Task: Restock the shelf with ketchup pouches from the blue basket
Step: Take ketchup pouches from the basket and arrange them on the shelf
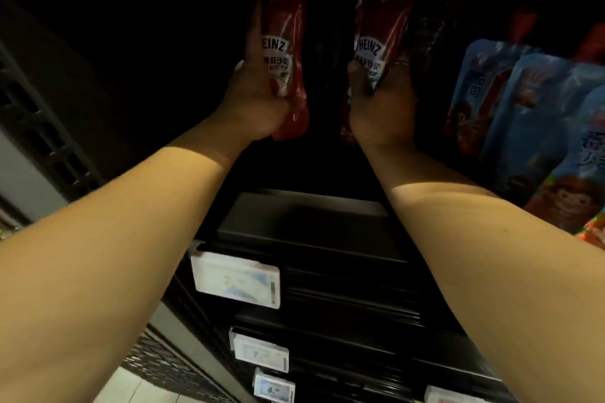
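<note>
Here, each grip is closed around one Heinz ketchup pouch: the left hand [258, 101] holds the left pouch [284, 52], the right hand [383, 101] the right pouch [379, 42], both upright and deep in the dark shelf [307, 222], presumably so labels face outward beside the blue pouches [523, 114].

Two bare forearms, no sleeves visible up to the frame edge. Left hand [258, 101] without jewellery or glove on the visible part. Right hand [381, 105] ungloved, with a thin ring [401, 64] on one finger.
</note>
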`<control>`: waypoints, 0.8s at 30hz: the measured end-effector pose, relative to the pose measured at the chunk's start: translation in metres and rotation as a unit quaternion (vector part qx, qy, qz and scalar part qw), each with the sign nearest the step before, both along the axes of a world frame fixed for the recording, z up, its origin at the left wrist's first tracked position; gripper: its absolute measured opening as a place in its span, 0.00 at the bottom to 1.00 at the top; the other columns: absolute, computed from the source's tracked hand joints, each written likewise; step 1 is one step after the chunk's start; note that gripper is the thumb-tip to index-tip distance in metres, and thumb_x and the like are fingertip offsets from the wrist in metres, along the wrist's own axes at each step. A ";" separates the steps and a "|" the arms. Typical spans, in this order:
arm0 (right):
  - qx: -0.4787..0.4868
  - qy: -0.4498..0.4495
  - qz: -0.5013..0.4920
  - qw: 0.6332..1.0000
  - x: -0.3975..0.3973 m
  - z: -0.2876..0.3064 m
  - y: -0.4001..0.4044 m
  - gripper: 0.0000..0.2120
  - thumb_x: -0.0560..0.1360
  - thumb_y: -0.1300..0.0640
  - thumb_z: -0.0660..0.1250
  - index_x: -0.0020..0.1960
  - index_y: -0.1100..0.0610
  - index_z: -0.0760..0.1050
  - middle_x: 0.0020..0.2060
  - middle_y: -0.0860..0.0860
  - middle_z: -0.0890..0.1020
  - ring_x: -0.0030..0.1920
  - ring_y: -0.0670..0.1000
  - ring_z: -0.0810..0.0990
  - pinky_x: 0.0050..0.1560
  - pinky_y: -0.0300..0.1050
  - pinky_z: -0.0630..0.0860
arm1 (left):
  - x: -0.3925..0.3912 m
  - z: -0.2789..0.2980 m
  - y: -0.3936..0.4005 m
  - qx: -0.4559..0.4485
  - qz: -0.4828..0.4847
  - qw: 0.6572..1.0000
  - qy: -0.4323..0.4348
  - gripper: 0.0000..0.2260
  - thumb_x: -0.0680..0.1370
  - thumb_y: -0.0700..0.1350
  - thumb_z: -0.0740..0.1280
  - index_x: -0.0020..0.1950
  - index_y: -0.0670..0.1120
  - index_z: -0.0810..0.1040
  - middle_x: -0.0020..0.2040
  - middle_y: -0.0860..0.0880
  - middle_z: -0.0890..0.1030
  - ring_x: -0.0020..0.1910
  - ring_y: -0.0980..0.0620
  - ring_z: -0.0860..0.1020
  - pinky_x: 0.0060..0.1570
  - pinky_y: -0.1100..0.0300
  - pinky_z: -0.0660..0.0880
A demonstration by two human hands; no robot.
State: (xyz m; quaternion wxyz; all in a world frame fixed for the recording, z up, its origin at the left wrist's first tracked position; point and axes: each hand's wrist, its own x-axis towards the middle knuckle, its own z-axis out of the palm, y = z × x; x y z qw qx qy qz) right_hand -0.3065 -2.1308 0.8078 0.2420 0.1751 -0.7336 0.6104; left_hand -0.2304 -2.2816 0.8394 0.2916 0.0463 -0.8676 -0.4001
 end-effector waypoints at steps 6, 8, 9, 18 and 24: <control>0.036 -0.051 0.009 0.998 0.002 -0.002 -0.002 0.35 0.81 0.48 0.62 0.81 0.55 0.48 0.78 0.59 0.57 0.77 0.61 0.57 0.71 0.44 0.53 | -0.025 -0.024 0.002 0.060 0.013 0.994 0.086 0.52 0.72 0.36 0.77 0.83 0.52 0.42 0.70 0.56 0.67 0.69 0.61 0.69 0.67 0.61 0.72; 0.065 -0.067 0.001 0.996 0.002 -0.002 0.000 0.36 0.81 0.47 0.61 0.82 0.52 0.46 0.79 0.60 0.52 0.78 0.63 0.52 0.75 0.52 0.52 | -0.029 -0.033 -0.001 0.064 0.006 0.992 0.105 0.51 0.73 0.34 0.76 0.83 0.49 0.44 0.72 0.53 0.68 0.69 0.61 0.72 0.63 0.64 0.74; 0.077 -0.071 -0.005 0.994 0.002 -0.001 0.000 0.36 0.81 0.46 0.61 0.82 0.52 0.47 0.79 0.60 0.52 0.78 0.63 0.53 0.76 0.53 0.52 | -0.031 -0.034 -0.003 0.065 0.001 0.992 0.112 0.51 0.72 0.33 0.75 0.83 0.48 0.45 0.74 0.50 0.68 0.70 0.59 0.72 0.64 0.61 0.75; 0.185 -0.024 -0.029 0.982 0.004 -0.007 -0.010 0.32 0.82 0.45 0.60 0.80 0.54 0.55 0.77 0.61 0.61 0.77 0.62 0.60 0.78 0.50 0.55 | -0.037 -0.034 -0.004 0.027 0.081 0.987 0.136 0.47 0.72 0.34 0.73 0.83 0.51 0.49 0.69 0.49 0.71 0.65 0.57 0.74 0.63 0.64 0.73; 0.212 -0.089 0.009 0.973 -0.017 0.004 -0.023 0.24 0.82 0.48 0.62 0.73 0.58 0.65 0.67 0.60 0.76 0.67 0.62 0.74 0.66 0.48 0.70 | -0.038 -0.035 -0.003 0.030 0.093 0.986 0.133 0.44 0.75 0.34 0.70 0.83 0.50 0.48 0.73 0.45 0.66 0.71 0.53 0.69 0.70 0.60 0.69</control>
